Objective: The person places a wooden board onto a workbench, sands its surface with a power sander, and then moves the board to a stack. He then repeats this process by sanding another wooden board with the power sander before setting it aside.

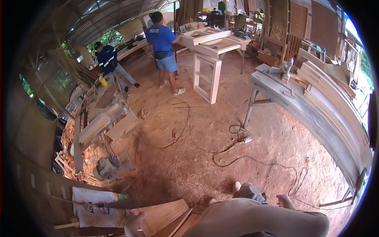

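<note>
At the bottom left, my left hand (135, 222) grips the edge of a flat wooden board (166, 215), its fingers partly hidden by the wood. A second, narrower board (182, 222) lies alongside it, close to my body. My right hand (283, 200) hangs out to the right of my body, over the dusty floor. Its fingers are small in view, loosely bent and somewhat apart, with nothing visible in them.
A printed sack (98, 207) lies at lower left, near a motor (106, 169) and wood scraps. Cables (252, 157) cross the floor. A long bench (292, 96) with stacked boards stands right. A person in blue (162, 39) stands at a table with frames; another person (106, 59) is further left.
</note>
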Demonstrator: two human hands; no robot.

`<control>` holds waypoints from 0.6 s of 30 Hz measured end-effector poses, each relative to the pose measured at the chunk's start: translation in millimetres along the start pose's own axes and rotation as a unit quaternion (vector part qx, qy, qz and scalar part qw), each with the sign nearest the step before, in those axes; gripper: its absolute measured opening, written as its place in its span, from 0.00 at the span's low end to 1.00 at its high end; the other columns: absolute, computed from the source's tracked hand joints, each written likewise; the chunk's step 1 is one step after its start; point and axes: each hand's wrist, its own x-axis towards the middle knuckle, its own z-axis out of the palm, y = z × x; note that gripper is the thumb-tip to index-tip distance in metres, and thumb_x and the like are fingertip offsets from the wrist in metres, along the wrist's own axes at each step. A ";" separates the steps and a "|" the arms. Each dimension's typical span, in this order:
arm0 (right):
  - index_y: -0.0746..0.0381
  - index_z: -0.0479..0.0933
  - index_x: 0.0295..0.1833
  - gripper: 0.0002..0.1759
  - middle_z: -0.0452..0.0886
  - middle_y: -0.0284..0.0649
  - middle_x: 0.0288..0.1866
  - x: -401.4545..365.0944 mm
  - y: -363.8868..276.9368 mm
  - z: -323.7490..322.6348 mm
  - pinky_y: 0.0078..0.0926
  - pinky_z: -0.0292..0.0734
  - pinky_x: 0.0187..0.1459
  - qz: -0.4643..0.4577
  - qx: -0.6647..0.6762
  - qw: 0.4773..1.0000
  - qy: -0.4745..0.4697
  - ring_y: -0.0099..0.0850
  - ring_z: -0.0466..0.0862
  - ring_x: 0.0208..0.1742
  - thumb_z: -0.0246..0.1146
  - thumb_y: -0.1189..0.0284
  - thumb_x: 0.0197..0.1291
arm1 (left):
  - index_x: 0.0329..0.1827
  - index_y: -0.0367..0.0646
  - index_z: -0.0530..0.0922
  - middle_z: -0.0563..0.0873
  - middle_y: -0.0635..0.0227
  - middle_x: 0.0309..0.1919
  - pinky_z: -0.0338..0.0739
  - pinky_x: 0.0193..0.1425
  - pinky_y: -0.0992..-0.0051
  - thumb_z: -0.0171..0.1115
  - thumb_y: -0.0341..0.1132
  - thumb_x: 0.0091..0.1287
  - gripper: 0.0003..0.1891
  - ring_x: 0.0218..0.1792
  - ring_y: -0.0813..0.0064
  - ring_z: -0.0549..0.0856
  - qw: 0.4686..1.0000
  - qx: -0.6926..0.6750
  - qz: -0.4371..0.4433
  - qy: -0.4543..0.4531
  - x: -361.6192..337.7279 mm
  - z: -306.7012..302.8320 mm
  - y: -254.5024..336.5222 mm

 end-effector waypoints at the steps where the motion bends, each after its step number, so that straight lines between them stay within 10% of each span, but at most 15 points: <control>1: 0.63 0.81 0.64 0.23 0.86 0.51 0.43 -7.2 -8.6 4.1 0.48 0.84 0.35 0.001 -0.011 1.000 -0.002 0.44 0.88 0.38 0.67 0.61 0.71 | 0.69 0.38 0.77 0.88 0.62 0.50 0.84 0.45 0.64 0.68 0.41 0.69 0.27 0.46 0.68 0.89 0.999 0.028 0.006 -0.014 -4.4 6.8 15.0; 5: 0.63 0.81 0.62 0.22 0.85 0.49 0.41 31.0 -13.6 31.0 0.47 0.84 0.35 0.002 0.014 0.999 -0.034 0.43 0.87 0.37 0.68 0.60 0.70 | 0.58 0.39 0.84 0.89 0.63 0.38 0.81 0.38 0.68 0.65 0.53 0.73 0.25 0.39 0.70 0.87 0.973 0.128 0.123 -0.150 -15.9 48.9 77.3; 7: 0.62 0.83 0.44 0.15 0.82 0.42 0.30 57.6 -12.6 39.2 0.48 0.81 0.31 -0.017 0.039 0.999 -0.035 0.40 0.82 0.27 0.69 0.60 0.67 | 0.52 0.38 0.86 0.88 0.62 0.33 0.79 0.35 0.70 0.62 0.54 0.74 0.24 0.32 0.73 0.85 0.961 0.114 0.158 -0.194 -26.3 84.9 106.0; 11: 0.62 0.83 0.37 0.14 0.81 0.40 0.27 97.4 -29.8 34.6 0.45 0.79 0.29 -0.039 0.031 0.998 -0.031 0.38 0.79 0.24 0.69 0.61 0.66 | 0.52 0.37 0.88 0.90 0.53 0.39 0.82 0.46 0.62 0.62 0.56 0.70 0.27 0.41 0.60 0.88 0.899 0.287 0.228 -0.241 -49.3 159.4 163.7; 18: 0.64 0.81 0.49 0.13 0.78 0.38 0.26 166.3 -63.0 1.9 0.40 0.75 0.23 -0.011 0.281 0.959 0.035 0.34 0.79 0.22 0.65 0.65 0.67 | 0.44 0.33 0.90 0.92 0.45 0.40 0.84 0.52 0.56 0.65 0.63 0.65 0.34 0.45 0.50 0.92 0.767 0.517 0.345 -0.161 -115.6 239.4 307.1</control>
